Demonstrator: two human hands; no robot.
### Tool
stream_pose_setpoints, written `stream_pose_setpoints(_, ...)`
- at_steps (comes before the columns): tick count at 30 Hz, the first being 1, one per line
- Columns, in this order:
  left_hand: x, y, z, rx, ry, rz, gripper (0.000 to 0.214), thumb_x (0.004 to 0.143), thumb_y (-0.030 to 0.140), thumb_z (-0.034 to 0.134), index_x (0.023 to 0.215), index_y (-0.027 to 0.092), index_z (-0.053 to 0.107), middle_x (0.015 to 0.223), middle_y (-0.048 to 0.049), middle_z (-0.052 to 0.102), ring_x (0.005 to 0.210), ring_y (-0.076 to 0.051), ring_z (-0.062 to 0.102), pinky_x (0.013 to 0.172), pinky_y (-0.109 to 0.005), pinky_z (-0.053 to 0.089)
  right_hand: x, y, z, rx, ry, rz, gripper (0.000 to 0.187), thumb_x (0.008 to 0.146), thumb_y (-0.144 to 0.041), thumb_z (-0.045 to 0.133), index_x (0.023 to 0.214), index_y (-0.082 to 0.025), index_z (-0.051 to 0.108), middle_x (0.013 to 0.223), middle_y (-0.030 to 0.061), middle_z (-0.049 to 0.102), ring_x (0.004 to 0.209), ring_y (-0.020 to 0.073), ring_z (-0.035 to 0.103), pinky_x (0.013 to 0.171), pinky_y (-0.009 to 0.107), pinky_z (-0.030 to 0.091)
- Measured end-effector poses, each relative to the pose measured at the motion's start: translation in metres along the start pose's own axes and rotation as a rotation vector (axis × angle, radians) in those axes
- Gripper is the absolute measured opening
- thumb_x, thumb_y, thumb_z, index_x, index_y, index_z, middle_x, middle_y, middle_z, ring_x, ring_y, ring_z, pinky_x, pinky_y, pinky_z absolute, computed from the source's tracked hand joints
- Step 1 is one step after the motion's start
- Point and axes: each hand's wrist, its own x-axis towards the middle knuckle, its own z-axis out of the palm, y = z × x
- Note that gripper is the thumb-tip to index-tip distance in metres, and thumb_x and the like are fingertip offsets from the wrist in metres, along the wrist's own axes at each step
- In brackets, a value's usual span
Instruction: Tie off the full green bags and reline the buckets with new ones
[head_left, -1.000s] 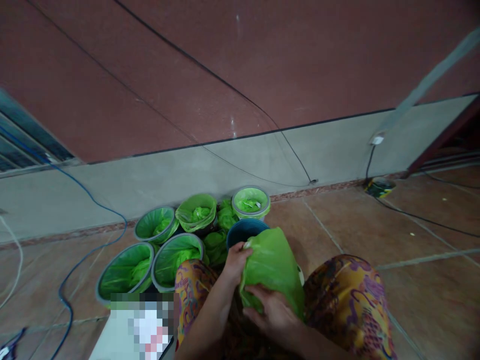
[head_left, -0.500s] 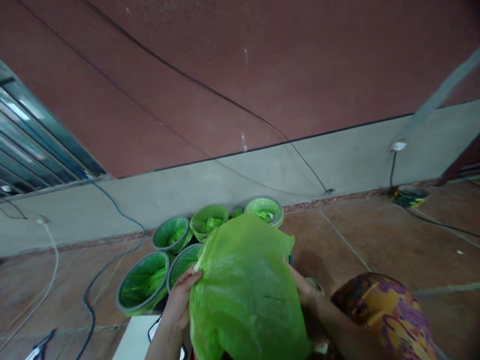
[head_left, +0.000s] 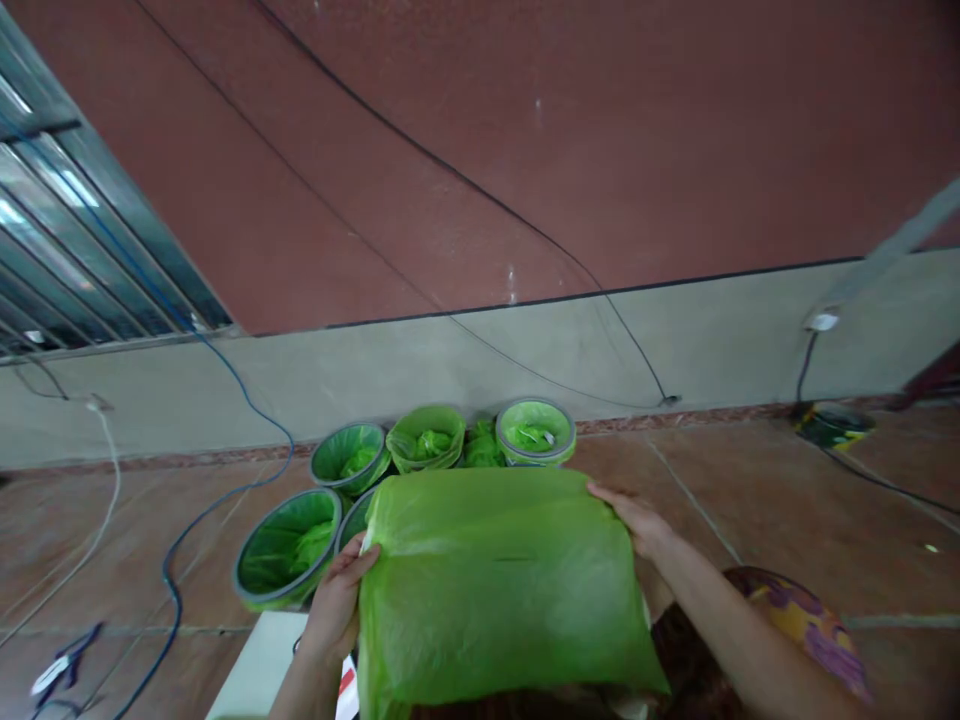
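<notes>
The bag [head_left: 502, 610] had flattened before the rightmost bucket [head_left: 540, 457], left hand [head_left: 337, 592] and right hand [head_left: 637, 522] pinching its sides, spreading apparently needing tension next.

Light is dim and flat, with pale glare on the barred window [head_left: 71, 210]; the upper right corner is dark, fine detail soft.

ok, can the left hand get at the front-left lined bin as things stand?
Likely yes, if it lets go: the left hand is holding the edge of the green bag, but nothing visible blocks its way to the front-left bin.
</notes>
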Motion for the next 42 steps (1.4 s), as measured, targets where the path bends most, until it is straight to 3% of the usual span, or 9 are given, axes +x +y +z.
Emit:
stream_pose_setpoints(5,0.011,-0.007,0.024,-0.016,-0.014,0.048,0.066,0.061,0.021,0.079,0.124,0.021,0.057,0.098,-0.0052,0.076,0.077,-0.022,0.073,0.072,-0.032,0.058,-0.019,-0.018,-0.022,0.012,-0.130,-0.039,0.046,0.083,-0.057,0.058,0.105,-0.018,0.069,0.105,0.0124,0.075,0.097,0.0258,0.071,0.083,0.038,0.057)
stream_pose_setpoints(8,0.015,-0.004,0.033,-0.024,-0.034,0.065,0.079,0.062,0.019,0.076,0.136,0.024,0.049,0.105,-0.0066,0.075,0.081,-0.023,0.073,0.074,-0.032,0.058,-0.025,-0.023,-0.025,0.082,-0.028,-0.112,0.061,0.075,-0.039,0.072,0.132,-0.024,0.054,0.109,0.0068,0.075,0.094,0.0220,0.072,0.082,0.035,0.057)
stream_pose_setpoints(11,0.016,0.003,0.038,-0.029,-0.047,0.093,0.086,0.062,0.017,0.076,0.142,0.027,0.045,0.110,-0.0062,0.074,0.085,-0.022,0.073,0.075,-0.030,0.058,-0.021,-0.039,-0.031,0.083,0.021,-0.188,0.076,0.070,-0.026,0.074,0.141,-0.025,0.046,0.102,0.0049,0.076,0.084,0.0197,0.072,0.077,0.033,0.057)
stream_pose_setpoints(14,0.016,0.011,0.041,-0.033,-0.043,0.126,0.087,0.063,0.018,0.076,0.143,0.030,0.045,0.113,-0.0054,0.073,0.091,-0.023,0.073,0.078,-0.031,0.057,-0.017,-0.059,-0.040,0.053,-0.026,-0.250,0.062,0.070,-0.026,0.071,0.130,-0.022,0.058,0.104,0.0062,0.076,0.084,0.0195,0.072,0.076,0.032,0.056)
stream_pose_setpoints(18,0.017,0.019,0.047,-0.037,-0.049,0.195,0.073,0.059,0.022,0.079,0.130,0.024,0.061,0.114,-0.0063,0.073,0.099,-0.024,0.070,0.085,-0.032,0.055,-0.021,-0.075,-0.050,0.003,-0.078,-0.290,0.048,0.069,-0.028,0.072,0.116,-0.021,0.068,0.106,0.0063,0.075,0.088,0.0204,0.071,0.080,0.032,0.055)
stream_pose_setpoints(25,0.024,0.037,0.060,0.079,-0.021,0.292,0.047,0.054,0.023,0.079,0.100,0.015,0.076,0.090,-0.0077,0.077,0.079,-0.022,0.070,0.072,-0.029,0.055,-0.037,-0.102,-0.058,-0.136,-0.188,-0.381,0.062,0.062,-0.035,0.080,0.122,-0.022,0.066,0.119,0.0096,0.071,0.100,0.0235,0.069,0.090,0.037,0.052)
stream_pose_setpoints(30,0.026,0.047,0.071,0.283,-0.120,0.396,0.046,0.056,0.022,0.079,0.101,0.017,0.076,0.088,-0.0046,0.076,0.071,-0.017,0.066,0.066,-0.025,0.051,-0.033,-0.105,-0.065,-0.373,-0.083,-0.469,0.060,0.055,-0.028,0.081,0.114,-0.018,0.070,0.100,0.0067,0.076,0.085,0.0229,0.069,0.080,0.036,0.055)
stream_pose_setpoints(36,0.033,0.053,0.083,0.662,-0.139,0.661,0.044,0.060,0.019,0.078,0.103,0.024,0.076,0.112,-0.0060,0.072,0.111,-0.027,0.061,0.106,-0.036,0.039,-0.022,-0.097,-0.075,-0.876,0.133,-0.628,0.047,0.061,-0.019,0.063,0.107,-0.021,0.074,0.096,0.0057,0.077,0.083,0.0249,0.070,0.080,0.037,0.054)
stream_pose_setpoints(42,0.054,0.045,0.084,1.131,-0.036,1.035,0.034,0.067,0.014,0.063,0.096,0.026,0.077,0.087,-0.0076,0.071,0.091,-0.028,0.061,0.100,-0.044,0.041,-0.025,-0.094,-0.079,-1.154,0.254,-0.738,0.034,0.064,-0.017,0.056,0.089,-0.025,0.077,0.099,0.0053,0.076,0.092,0.0253,0.070,0.088,0.035,0.052)
